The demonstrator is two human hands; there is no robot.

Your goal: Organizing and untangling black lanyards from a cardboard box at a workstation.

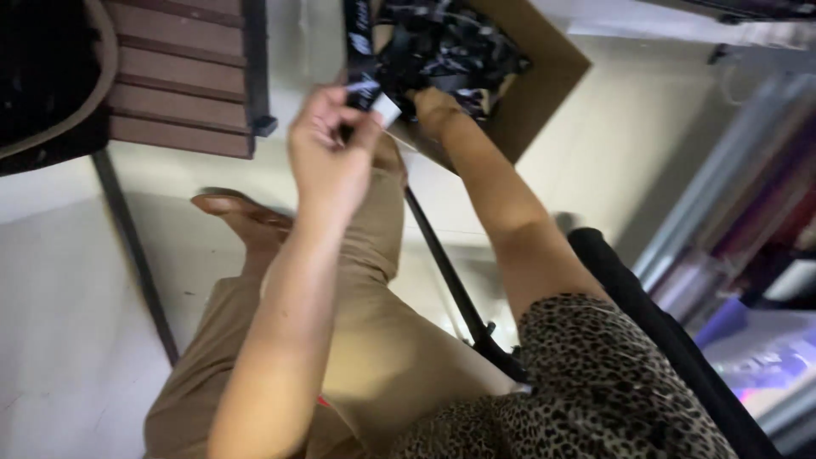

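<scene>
Black printed strap (360, 51) pinched between the closed fingers of the left hand (327, 153), strap run upward from the pinch, right hand (432, 106) sunk among black straps inside the cardboard box (544, 76) just beside, its closure hidden, slatted bench (183, 76) seen beyond.

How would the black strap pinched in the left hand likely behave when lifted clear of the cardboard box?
The black strap looks flat and thin, so probably floppy and light. It joins the tangle in the cardboard box, so it may snag. The left hand holds it by a pinch.

black strap (360, 38) | brown box (544, 76) | leopard-print sleeve (595, 374) | tan trousers (382, 340)
</scene>
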